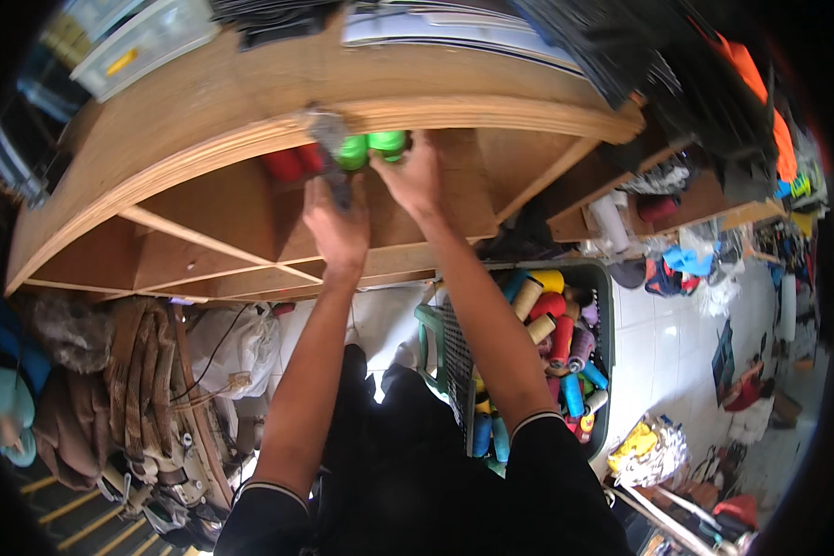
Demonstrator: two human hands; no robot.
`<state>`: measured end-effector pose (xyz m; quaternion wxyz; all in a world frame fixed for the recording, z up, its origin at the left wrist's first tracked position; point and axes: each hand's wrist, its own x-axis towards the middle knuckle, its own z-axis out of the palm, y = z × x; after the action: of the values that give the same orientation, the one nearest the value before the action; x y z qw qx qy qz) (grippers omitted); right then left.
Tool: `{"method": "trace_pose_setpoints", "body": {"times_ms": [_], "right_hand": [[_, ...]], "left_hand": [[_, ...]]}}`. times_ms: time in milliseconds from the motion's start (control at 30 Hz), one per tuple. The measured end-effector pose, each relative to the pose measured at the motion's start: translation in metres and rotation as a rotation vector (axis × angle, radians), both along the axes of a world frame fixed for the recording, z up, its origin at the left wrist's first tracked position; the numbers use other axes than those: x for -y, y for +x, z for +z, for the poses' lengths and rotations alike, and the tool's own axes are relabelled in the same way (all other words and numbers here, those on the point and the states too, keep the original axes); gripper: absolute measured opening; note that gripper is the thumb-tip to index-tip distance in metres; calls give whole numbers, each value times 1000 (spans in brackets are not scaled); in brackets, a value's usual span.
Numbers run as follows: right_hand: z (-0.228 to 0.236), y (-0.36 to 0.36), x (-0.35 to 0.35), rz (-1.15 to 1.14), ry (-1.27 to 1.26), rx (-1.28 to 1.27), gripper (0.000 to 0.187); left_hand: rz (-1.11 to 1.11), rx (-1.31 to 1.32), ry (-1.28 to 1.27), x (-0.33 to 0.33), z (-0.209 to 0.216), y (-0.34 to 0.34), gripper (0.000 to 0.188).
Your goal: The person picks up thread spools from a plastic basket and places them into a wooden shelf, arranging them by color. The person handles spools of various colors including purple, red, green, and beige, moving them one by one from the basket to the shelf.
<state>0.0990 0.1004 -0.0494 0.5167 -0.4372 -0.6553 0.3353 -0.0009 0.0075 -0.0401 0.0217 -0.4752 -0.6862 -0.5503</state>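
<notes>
Both my arms reach into a compartment of a wooden shelf (250, 134). My right hand (415, 176) has its thumb and fingers around a bright green thread spool (386, 143). Another green spool (350, 153) stands just left of it. Farther left are red spools (283, 164), partly covered by the shelf's edge. My left hand (337, 224) is closed on a crumpled grey rag (339, 188), which rises in front of the spools and overlaps the shelf edge. Motion blurs the rag and the left fingers somewhat.
A dark green crate (606, 324) full of thread spools in many colours stands on the tiled floor to my right. Fabric (139, 380) and a white plastic bag (236, 347) hang or lie at the left. A clear plastic box (144, 46) sits on the shelf top.
</notes>
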Motion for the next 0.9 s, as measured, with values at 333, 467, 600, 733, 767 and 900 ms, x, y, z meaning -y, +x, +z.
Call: {"method": "trace_pose_setpoints", "body": {"times_ms": [333,467,600,733,767,900], "right_hand": [[41,35,128,-211,218,-126,40],[5,111,235,-459,124,-86,23],[-37,201,315,-862,-112,267,18],[-48,290,368,-1175,-202,549,18],[-49,306,379,-1252,-303,560,19],[-83,377,415,-1406,-403,424,21]], "left_hand": [[-67,-77,49,-4,-15,-10,23],[-35,-307,26,-4,-12,-7,25],[-79,-305,34,-7,-27,-19,22],[-76,-363,8,-7,-25,-29,20],[-54,-352,-37,-7,-22,-25,19],[-120,-334,2,-12,-31,-33,16]]}}
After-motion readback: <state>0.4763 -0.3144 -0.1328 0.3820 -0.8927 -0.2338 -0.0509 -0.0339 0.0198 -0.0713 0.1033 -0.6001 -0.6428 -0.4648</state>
